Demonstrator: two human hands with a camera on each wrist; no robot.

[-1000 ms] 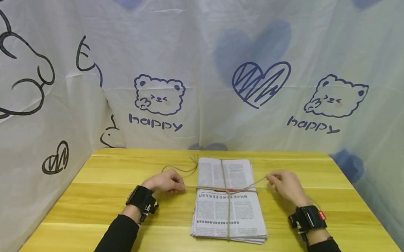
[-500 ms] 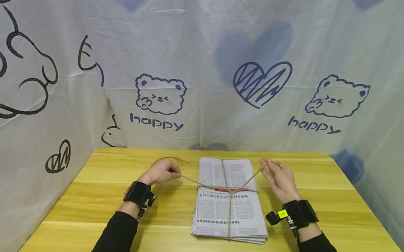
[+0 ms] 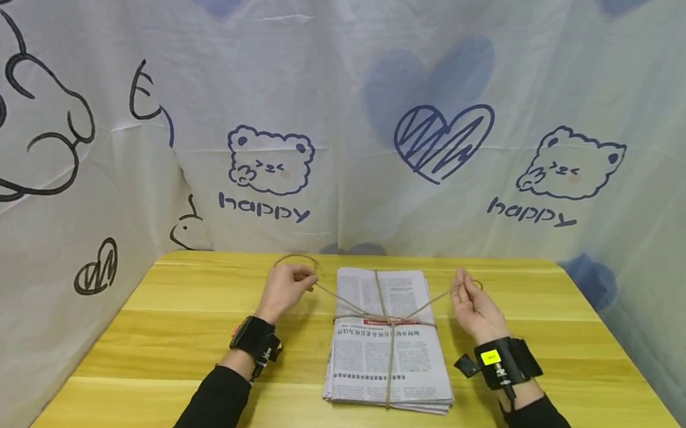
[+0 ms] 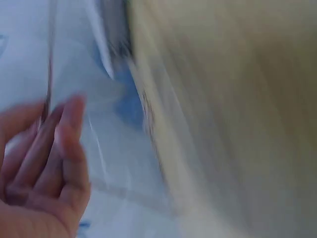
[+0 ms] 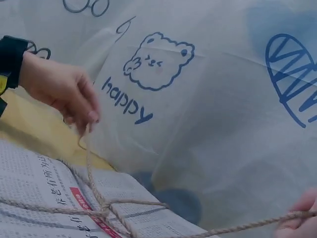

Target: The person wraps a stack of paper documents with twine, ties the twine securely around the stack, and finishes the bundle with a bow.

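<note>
A stack of folded newspapers (image 3: 361, 370) lies on the table, with jute twine (image 3: 391, 359) crossing it both ways. Where the strands meet near its middle, two loose ends rise in a V. On the left, my left hand (image 3: 285, 290) pinches one end between thumb and fingers, and the tail curls behind it. The other end runs to my right hand (image 3: 476, 312), held by the fingers beyond the stack's right edge. In the right wrist view the crossing of the twine (image 5: 105, 210) shows close up; the left wrist view is blurred.
The yellow wood-grain table (image 3: 186, 363) ends at a white curtain (image 3: 351, 107) printed with bears and hearts, which also hangs along both sides. Both wrists wear black camera straps (image 3: 256, 338).
My left hand has moved away from me and lifted its twine end off the stack. My right hand has turned palm up and gone slightly farther back. The newspapers stay put.
</note>
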